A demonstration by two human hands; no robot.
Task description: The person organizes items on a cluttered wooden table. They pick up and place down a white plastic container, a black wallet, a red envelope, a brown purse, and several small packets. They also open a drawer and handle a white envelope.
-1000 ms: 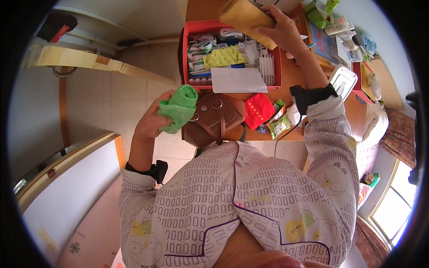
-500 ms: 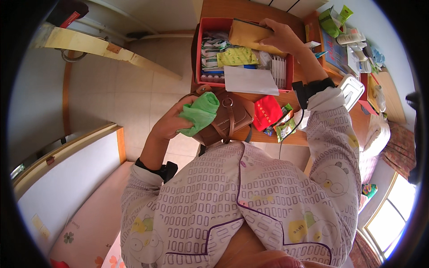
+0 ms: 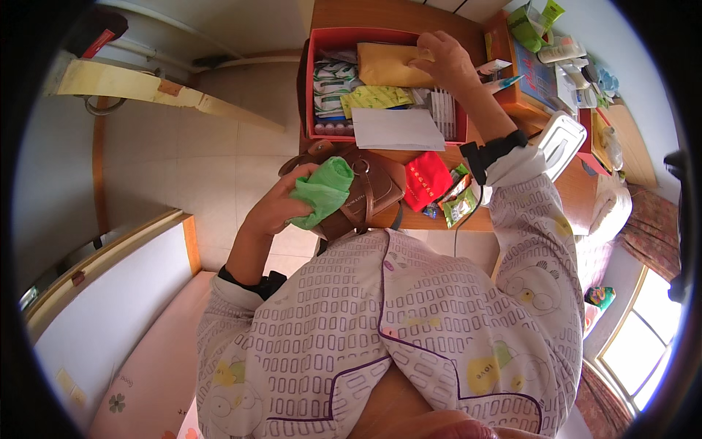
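My left hand (image 3: 276, 203) is closed around a crumpled green plastic bag (image 3: 322, 192), held above a brown leather handbag (image 3: 364, 196). My right hand (image 3: 446, 64) reaches into a red box (image 3: 462, 130) on the desk. Its fingers are apart, on the right end of a tan envelope (image 3: 384, 64) that lies along the box's far side. Also in the box are green-and-white packets (image 3: 333, 88), a yellow-green packet (image 3: 376, 98) and slim white sticks (image 3: 443, 110). A white sheet of paper (image 3: 398, 130) covers the box's near edge.
Right of the handbag, a red pouch (image 3: 427, 180) and small snack packets (image 3: 459, 205) lie on the wooden desk (image 3: 431, 221). Bottles and tubes (image 3: 561, 53) crowd the right side near a white lidded container (image 3: 561, 146). A pink bed (image 3: 146, 351) stands at the lower left.
The envelope's far edge has come down, and it sits lower in the box. My right hand's fingers have spread over its end. My left hand still holds the green bag in about the same place.
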